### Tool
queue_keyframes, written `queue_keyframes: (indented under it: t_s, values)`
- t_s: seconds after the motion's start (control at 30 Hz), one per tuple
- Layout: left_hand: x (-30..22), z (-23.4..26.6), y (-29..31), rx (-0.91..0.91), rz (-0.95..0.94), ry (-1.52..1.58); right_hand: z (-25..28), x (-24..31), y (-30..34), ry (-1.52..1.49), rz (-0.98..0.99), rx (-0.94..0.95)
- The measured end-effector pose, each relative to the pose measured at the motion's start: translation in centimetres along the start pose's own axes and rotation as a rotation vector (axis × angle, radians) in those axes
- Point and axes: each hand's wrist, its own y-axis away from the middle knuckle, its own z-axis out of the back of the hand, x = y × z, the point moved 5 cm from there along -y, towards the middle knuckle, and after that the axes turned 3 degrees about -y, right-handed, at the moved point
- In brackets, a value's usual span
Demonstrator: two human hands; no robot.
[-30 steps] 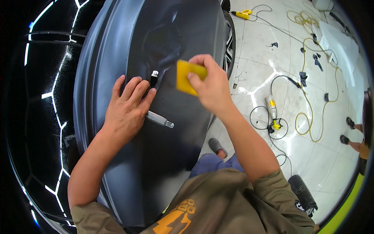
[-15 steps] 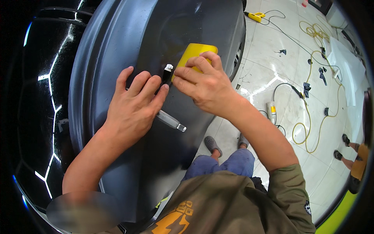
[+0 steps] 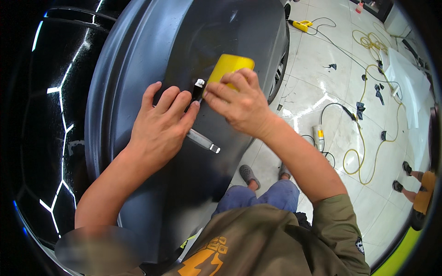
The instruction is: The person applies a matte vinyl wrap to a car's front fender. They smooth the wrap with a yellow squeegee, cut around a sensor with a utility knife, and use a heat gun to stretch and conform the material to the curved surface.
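Note:
My right hand [image 3: 241,99] is closed on a flat yellow squeegee [image 3: 235,61], tilted against a dark, satin-looking car panel [image 3: 212,37]. My left hand [image 3: 161,126] rests on the same panel, its fingers bent and apart, fingertips down. By its thumb stands a small black piece with a shiny, silvery end [image 3: 199,83], close to the squeegee's lower edge. From beneath that hand a grey bar with a bright tip [image 3: 204,140] sticks out to the right. My left palm hides the middle of this bar.
Glossy black bodywork [image 3: 39,115] lies at left. On the tiled floor are a yellow corded tool [image 3: 301,25], a white-and-yellow corded tool [image 3: 318,137], a coiled yellow cable [image 3: 368,41], dark scraps [image 3: 360,109] and a white sheet [image 3: 405,87]. Another person's feet [image 3: 399,185] show at far right.
My right hand and the squeegee have shifted slightly down, with the hand a little to the left. My left hand stays by the bar in nearly the same pose. The view has moved slightly.

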Motion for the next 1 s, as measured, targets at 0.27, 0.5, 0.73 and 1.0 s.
queue_keyframes:
  t_s: [0.27, 0.5, 0.73, 1.0]
  values:
    - [-0.4, -0.3, 0.8, -0.004, 0.038, -0.015, 0.2, 1.1, 1.2, 0.018, -0.089, -0.076]
    - [-0.9, -0.1, 0.9, -0.031, 0.046, -0.014, 1.2, -2.4, -1.0, -0.002, -0.198, -0.203]
    - [-1.1, 0.1, 0.7, -0.029, 0.068, -0.04, -0.4, -0.2, -1.6, -0.008, -0.007, -0.078]
    - [-1.3, 0.6, -0.1, -0.006, 0.104, -0.008, 1.9, -0.7, -1.9, -0.12, -0.07, -0.01]
